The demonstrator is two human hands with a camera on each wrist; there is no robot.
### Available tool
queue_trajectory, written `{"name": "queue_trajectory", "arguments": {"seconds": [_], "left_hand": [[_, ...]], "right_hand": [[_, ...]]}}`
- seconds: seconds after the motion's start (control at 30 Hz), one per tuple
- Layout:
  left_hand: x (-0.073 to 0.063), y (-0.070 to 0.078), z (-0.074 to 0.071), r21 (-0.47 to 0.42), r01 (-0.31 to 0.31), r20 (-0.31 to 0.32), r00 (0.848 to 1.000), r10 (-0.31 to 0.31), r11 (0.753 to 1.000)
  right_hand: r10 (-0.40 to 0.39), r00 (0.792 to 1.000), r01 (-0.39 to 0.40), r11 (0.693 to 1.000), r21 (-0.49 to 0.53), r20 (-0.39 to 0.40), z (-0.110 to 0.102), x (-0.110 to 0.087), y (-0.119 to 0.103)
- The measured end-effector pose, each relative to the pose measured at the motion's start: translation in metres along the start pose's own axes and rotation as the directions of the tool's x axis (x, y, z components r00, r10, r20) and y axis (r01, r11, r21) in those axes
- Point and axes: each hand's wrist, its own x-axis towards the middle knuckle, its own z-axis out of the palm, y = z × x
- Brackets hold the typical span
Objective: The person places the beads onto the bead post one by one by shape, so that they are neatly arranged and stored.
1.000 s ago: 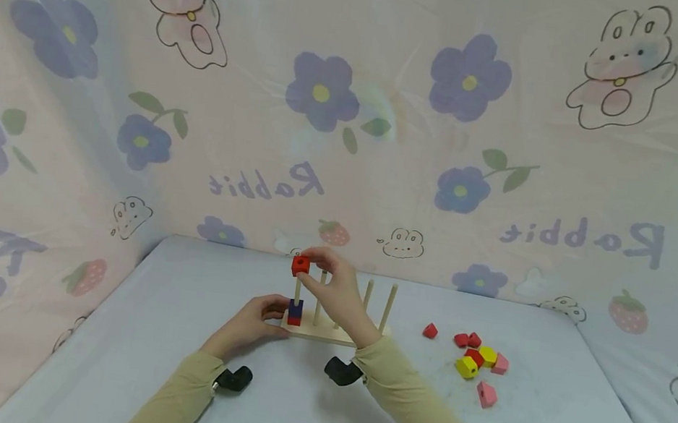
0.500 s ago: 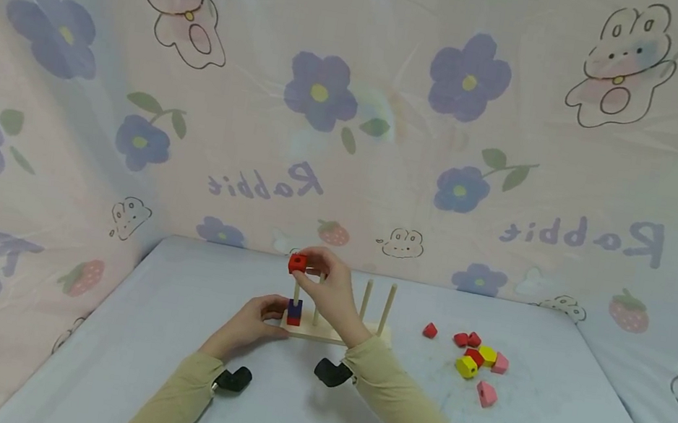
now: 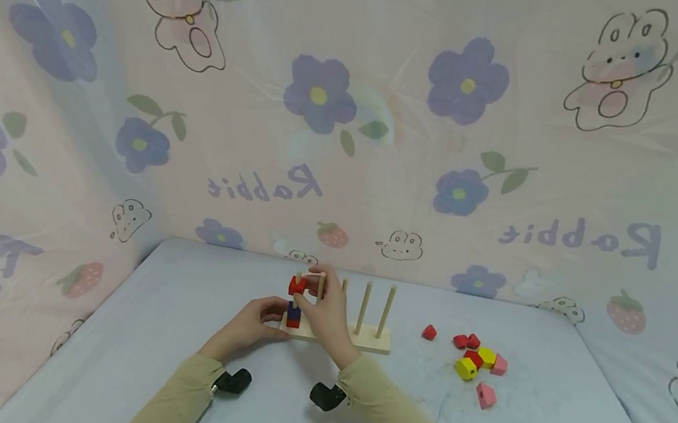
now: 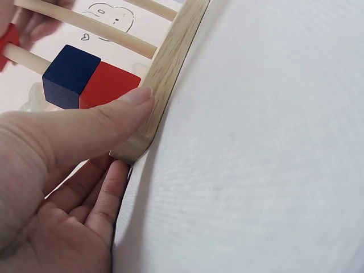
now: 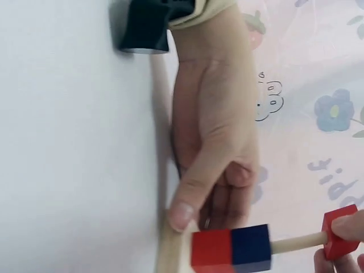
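In the head view, a red cube with a hole sits threaded on the leftmost peg, its tip poking out above. Thumb and fingers of my right hand pinch this cube. Lower on the same peg are a dark blue cube and, beneath it, another red cube against the base; a stretch of bare peg separates them from the held cube. My left hand grips the left end of the wooden peg board, thumb over its edge in the left wrist view. The other pegs are bare.
Loose blocks lie on the white table right of the board: red ones, yellow ones and pink ones. Black wrist cameras stick out from both sleeves. A printed curtain hangs behind the table.
The right hand brings the red cube from over the leftmost peg's tip down onto it, so the tip now shows above. The left hand stays in place.
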Motion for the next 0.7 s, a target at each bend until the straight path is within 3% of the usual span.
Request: {"name": "queue_trajectory", "arguments": {"seconds": [0.23, 0.4, 0.6, 0.7], "left_hand": [[-0.001, 0.001, 0.000, 0.006, -0.003, 0.004, 1.000, 0.003, 1.000], [-0.006, 0.010, 0.001, 0.006, -0.049, 0.014, 0.999, 0.049, 0.999], [-0.001, 0.002, 0.001, 0.008, -0.036, -0.001, 0.999, 0.036, 0.999], [-0.001, 0.000, 0.001, 0.005, -0.028, 0.002, 1.000, 0.028, 1.000]], "right_hand": [[0.048, 0.999, -0.048, 0.998, -0.041, 0.011, 0.007, -0.011, 0.018], [0.068, 0.998, -0.068, 0.997, -0.021, 0.009, 0.009, -0.017, 0.027], [0.061, 0.998, -0.060, 0.998, -0.013, 0.016, 0.003, -0.021, 0.025], [0.072, 0.997, -0.072, 0.997, 0.007, 0.038, -0.004, -0.029, 0.013]]}}
